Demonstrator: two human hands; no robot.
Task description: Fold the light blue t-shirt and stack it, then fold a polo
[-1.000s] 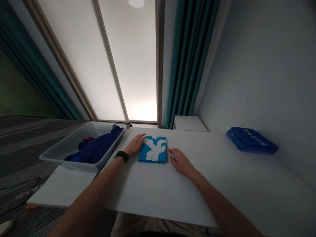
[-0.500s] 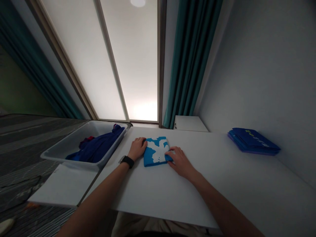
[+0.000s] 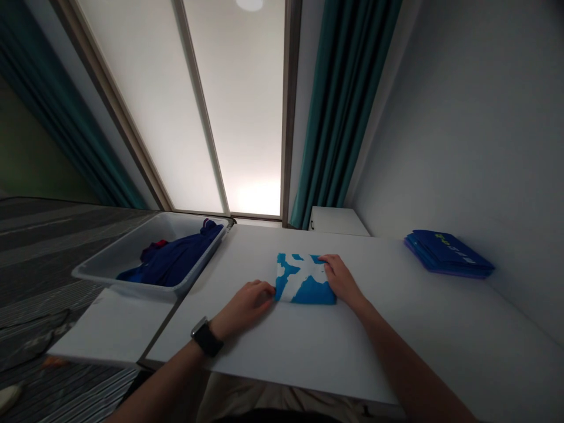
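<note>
A folded blue-and-white garment [image 3: 304,281] lies as a flat, neat rectangle on the white table [image 3: 282,343]. At its lower left edge, my left hand [image 3: 250,299] has curled fingers closed on the cloth; a dark watch is on that wrist. My right hand [image 3: 341,277] holds the right edge, its fingertips over the upper right corner. The right thumb is hidden from view. Whether the cloth is a shirt cannot be told while it is folded.
A translucent plastic tub [image 3: 94,273] stands left, with rumpled dark blue clothing [image 3: 176,255] and a bit of red inside. Against the right wall rests a stack of folded blue garments [image 3: 447,252]. Behind the table is a small white cabinet [image 3: 339,220].
The folded garment has turned and shifted right, so its white pattern lies differently. My left hand has come nearer to me and right; my right hand has moved slightly right, onto the right edge.
</note>
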